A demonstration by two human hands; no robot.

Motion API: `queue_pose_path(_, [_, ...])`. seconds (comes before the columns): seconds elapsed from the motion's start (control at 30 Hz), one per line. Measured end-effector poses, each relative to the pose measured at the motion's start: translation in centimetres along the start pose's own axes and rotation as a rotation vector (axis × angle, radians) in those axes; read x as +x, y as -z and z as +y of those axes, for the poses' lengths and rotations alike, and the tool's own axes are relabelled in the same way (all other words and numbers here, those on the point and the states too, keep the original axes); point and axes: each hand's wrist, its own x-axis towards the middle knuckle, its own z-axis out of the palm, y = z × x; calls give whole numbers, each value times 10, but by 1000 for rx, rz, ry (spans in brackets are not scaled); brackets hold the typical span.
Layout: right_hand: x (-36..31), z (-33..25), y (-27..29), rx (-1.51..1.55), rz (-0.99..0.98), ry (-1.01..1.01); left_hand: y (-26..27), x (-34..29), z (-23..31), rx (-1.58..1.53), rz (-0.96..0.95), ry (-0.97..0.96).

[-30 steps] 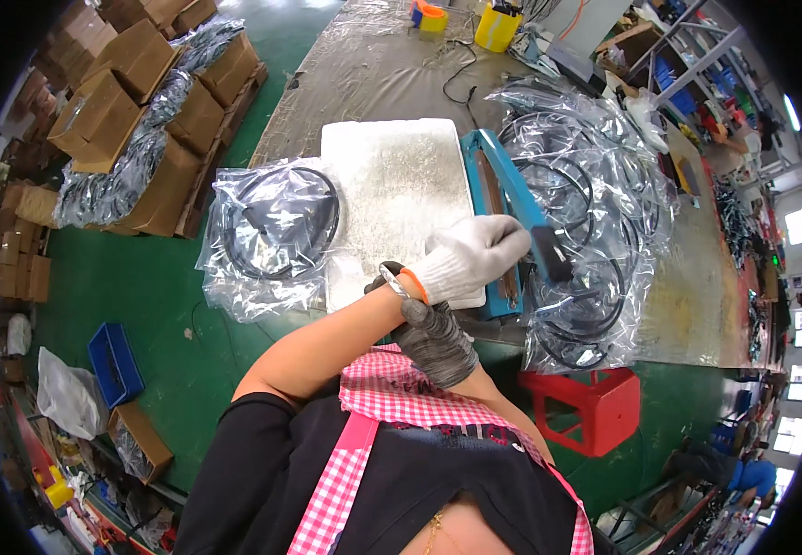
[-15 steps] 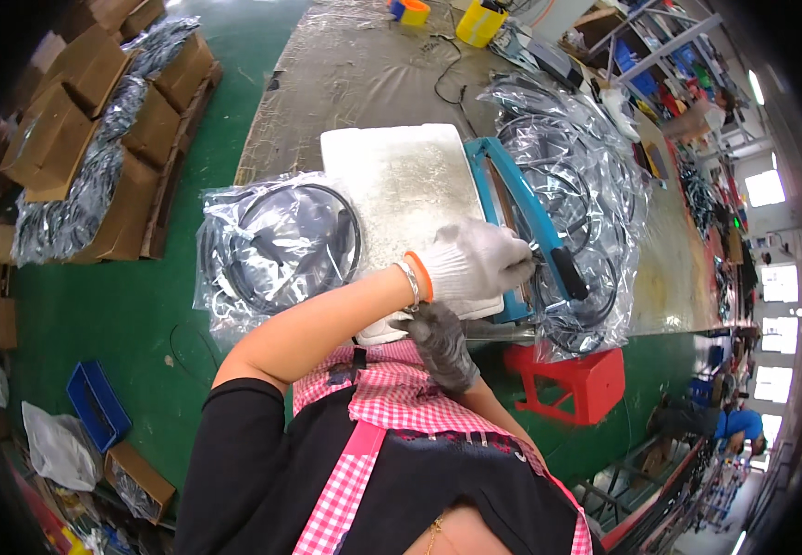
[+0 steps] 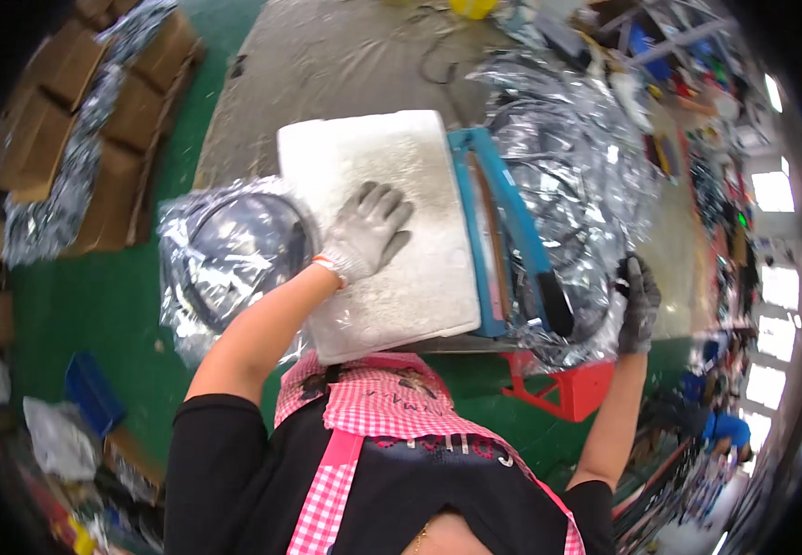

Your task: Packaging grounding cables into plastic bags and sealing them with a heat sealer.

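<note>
My left hand [image 3: 368, 231], in a whitish knit glove, is over a white foam board [image 3: 410, 305], its fingers spread and nothing in them. To the board's right stands a teal bag heat sealer [image 3: 491, 231] with a black-ended lever arm, its arm raised at an angle. My right hand [image 3: 639, 305], in a grey glove, reaches past the sealer to the right edge of the bagged black cables [image 3: 567, 176]. Its fingers are curled on the edge of a clear bag there. Left of the board lies a single bagged coil of black cable [image 3: 248, 245].
A red plastic stool [image 3: 576, 393] stands under the table's front edge. Open cartons [image 3: 123, 176] of bagged goods are on the far left floor, with a blue crate [image 3: 94, 393] nearer. Another person in blue [image 3: 729, 435] is at the far right.
My left hand has left the sealer and moved left over the board. My right hand has come from near my apron to the bag pile. The view has shifted somewhat.
</note>
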Motion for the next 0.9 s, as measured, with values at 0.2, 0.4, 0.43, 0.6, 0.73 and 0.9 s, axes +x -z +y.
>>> queue_pose_path(0.2, [183, 172, 34, -776, 19, 7, 1, 4, 0, -41, -36, 5])
queue_pose_path(0.4, [153, 87, -17, -685, 265, 617, 59, 63, 22, -310, -701, 433])
queue_pose_path(0.43, [143, 53, -18, -735, 283, 733, 55, 69, 23, -433, -602, 441])
queue_pose_path(0.6, [59, -116, -20, -826, 262, 1269, 70, 126, 48, -792, -223, 378])
queue_pose_path(0.73, [-13, -220, -25, -834, 239, 1532, 125, 152, 57, -653, 103, 199])
queue_pose_path(0.9, [-69, -264, -51, -820, 226, 1547, 189, 150, 49, -1393, -194, 94])
